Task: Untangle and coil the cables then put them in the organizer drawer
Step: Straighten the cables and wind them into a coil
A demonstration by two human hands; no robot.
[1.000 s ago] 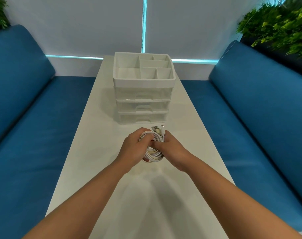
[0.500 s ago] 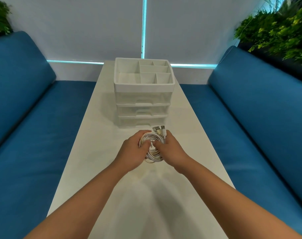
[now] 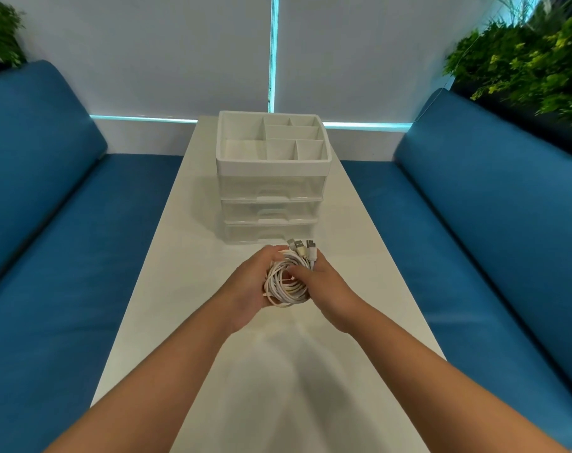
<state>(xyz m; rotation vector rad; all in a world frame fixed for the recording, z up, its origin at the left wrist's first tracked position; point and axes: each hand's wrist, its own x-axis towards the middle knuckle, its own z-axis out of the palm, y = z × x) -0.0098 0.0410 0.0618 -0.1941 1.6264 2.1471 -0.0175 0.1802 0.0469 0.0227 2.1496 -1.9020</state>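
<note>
Just before the organizer (image 3: 271, 178) on the table (image 3: 186, 263), both hands, left hand (image 3: 250, 284) and right hand (image 3: 323, 289), clasp the coil (image 3: 286, 287), plugs (image 3: 302, 248) poking out; with every drawer shut, freeing a hand to open one could, I'd guess, let the loops spring loose.

We count two hands (image 3: 250, 286), one cable coil (image 3: 286, 287), one organizer (image 3: 271, 165) with three drawers at 12 o'clock, two blue sofas (image 3: 494, 204).
</note>
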